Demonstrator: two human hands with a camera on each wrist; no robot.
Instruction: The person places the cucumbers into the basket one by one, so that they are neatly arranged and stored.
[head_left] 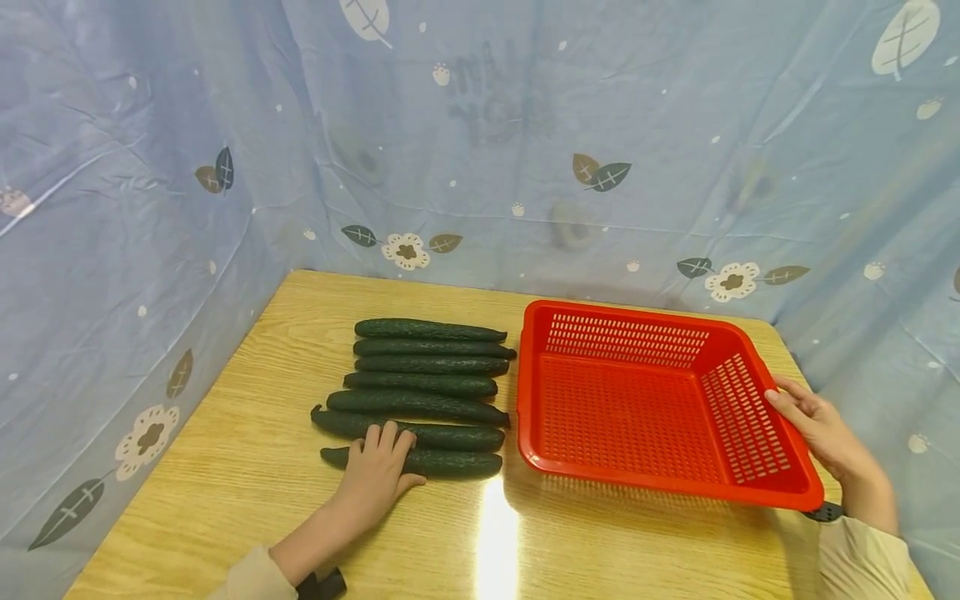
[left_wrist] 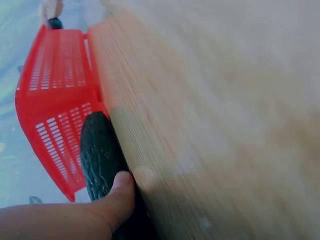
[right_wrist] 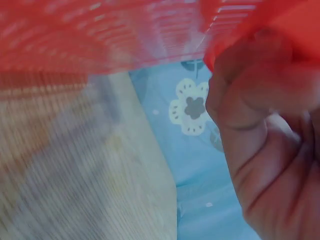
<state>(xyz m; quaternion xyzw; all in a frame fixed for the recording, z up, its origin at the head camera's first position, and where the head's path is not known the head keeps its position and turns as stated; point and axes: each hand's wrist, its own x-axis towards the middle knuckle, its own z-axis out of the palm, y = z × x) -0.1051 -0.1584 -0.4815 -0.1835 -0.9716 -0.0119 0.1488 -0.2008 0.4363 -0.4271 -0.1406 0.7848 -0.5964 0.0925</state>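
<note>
"Head view: where are the hands, and on what?"

"Well apart, on either side of the basket. Left of it, the left hand grips the front cucumber, thumb along the near side, fingers over the top. The right hand is clamped on the right rim of that red perforated plastic basket, thumb above and fingers curled beneath."

"Why hold the rim?"

"Probably to steady the basket. I can't tell whether its whole base rests flat."

"And the other six cucumbers?"

"Left of the basket too, behind the front one, lying lengthwise in a rough row with stems and tips pointing sideways. That layout likely leaves each easy to grasp across its middle."

"Anything in the way?"

"The basket's left wall stands between the row and its bare inside. The next cucumber lies close against the left hand's fingertips, so they might nudge it."

"What else?"

"The wood-grain tabletop under everything, and a blue leaf-and-flower curtain behind the basket."
</note>
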